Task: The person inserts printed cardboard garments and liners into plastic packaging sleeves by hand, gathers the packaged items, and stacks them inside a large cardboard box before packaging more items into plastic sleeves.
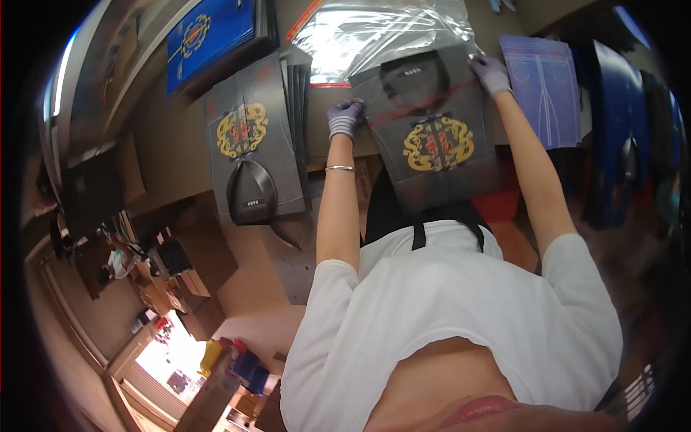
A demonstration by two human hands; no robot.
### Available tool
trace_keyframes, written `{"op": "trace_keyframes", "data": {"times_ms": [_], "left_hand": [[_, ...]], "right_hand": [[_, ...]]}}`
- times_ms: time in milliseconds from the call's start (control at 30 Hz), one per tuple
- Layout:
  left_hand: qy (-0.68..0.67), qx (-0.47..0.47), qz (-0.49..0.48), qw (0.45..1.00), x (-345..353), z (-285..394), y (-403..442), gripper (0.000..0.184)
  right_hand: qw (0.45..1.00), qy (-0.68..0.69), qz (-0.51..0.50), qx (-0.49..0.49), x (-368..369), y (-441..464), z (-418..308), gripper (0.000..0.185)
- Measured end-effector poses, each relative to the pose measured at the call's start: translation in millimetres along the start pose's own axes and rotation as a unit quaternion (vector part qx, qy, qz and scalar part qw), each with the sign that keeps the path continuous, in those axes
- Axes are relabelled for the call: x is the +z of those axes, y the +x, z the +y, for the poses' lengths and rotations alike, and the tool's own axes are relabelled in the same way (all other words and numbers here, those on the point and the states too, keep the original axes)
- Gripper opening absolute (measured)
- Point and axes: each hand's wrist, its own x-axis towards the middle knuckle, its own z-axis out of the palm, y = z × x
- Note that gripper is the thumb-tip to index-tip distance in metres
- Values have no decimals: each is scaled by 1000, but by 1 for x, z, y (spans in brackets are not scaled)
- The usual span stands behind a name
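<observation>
A dark grey gift bag (pixel 432 176) with a gold emblem, red characters and a black handle lies flat in front of me, its lower end over the table edge by my waist. A red strip (pixel 403 111) crosses it at a slant, like the zip line of a clear plastic bag; how far the plastic covers it I cannot tell. My left hand (pixel 345 117), in a grey glove with a striped cuff, is closed at the bag's left edge. At its upper right edge, my gloved right hand (pixel 492 74) pinches the side. Glove and bag hide some fingertips.
Clear plastic bags (pixel 381 36) with red edges lie beyond. Left are a stack of matching grey gift bags (pixel 284 155) and blue printed packs (pixel 216 39). Purple printed bags (pixel 543 93) and dark blue ones (pixel 615 122) are on the right.
</observation>
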Motion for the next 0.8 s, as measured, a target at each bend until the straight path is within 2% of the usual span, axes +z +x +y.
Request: {"op": "trace_keyframes", "data": {"times_ms": [33, 100, 167, 200, 267, 300, 333, 400, 467, 500, 533, 567, 600, 633, 667, 700, 767, 800], "left_hand": [[4, -17, 9, 1000, -2, -2, -3, 15], [24, -28, 10, 999, -1, 0, -20, 19], [32, -51, 9, 998, 1, -10, -25, 23], [21, -21, 3, 1000, -2, -35, -15, 24], [102, -4, 3, 995, -4, -46, -24, 23], [144, 5, 1, 990, -7, -51, -33, 22], [125, -10, -7, 992, -9, -46, -45, 19], [194, -27, 5, 981, -20, -73, -58, 27], [136, -68, -36, 988, -33, -94, -82, 23], [169, -90, -84, 978, -33, -80, -107, 19], [214, -72, -121, 967, -35, -82, -126, 13], [276, -133, -113, 945, -41, -105, -136, 17], [322, -91, -188, 923, -55, -139, -143, 20], [330, -98, -205, 916, -59, -146, -156, 26], [313, -112, -199, 922, -58, -146, -157, 24], [297, -127, -193, 927, -59, -146, -155, 23], [213, -90, -260, 937, -53, -111, -151, 20], [170, -73, -291, 939, -46, -79, -153, 18]], "right_hand": [[1000, 10, 0, -6, 3, -14, 16, 40], [993, 103, -34, 40, 1, -46, 38, 30], [975, 206, -15, 81, 4, -76, 47, 23], [969, 215, -40, 119, 2, -84, 47, 23], [949, 235, -85, 192, -8, -92, 39, 23], [953, 230, -88, 177, -8, -102, 42, 23], [957, 225, -90, 162, -7, -113, 48, 24], [967, 179, -111, 141, -12, -135, 53, 23], [986, 103, -91, 95, -6, -171, 69, 25], [984, 80, -100, 123, -16, -191, 54, 25], [982, 48, -104, 152, -23, -212, 41, 26], [981, 51, -115, 149, -19, -233, 54, 27], [980, 70, -105, 154, -7, -259, 77, 26], [939, 185, -132, 259, 11, -284, 104, 25], [889, 292, -143, 323, 17, -304, 115, 20], [858, 344, -195, 329, 16, -312, 108, 17], [843, 404, -150, 321, 23, -307, 95, 23], [805, 475, -136, 329, 15, -293, 66, 27]]}}
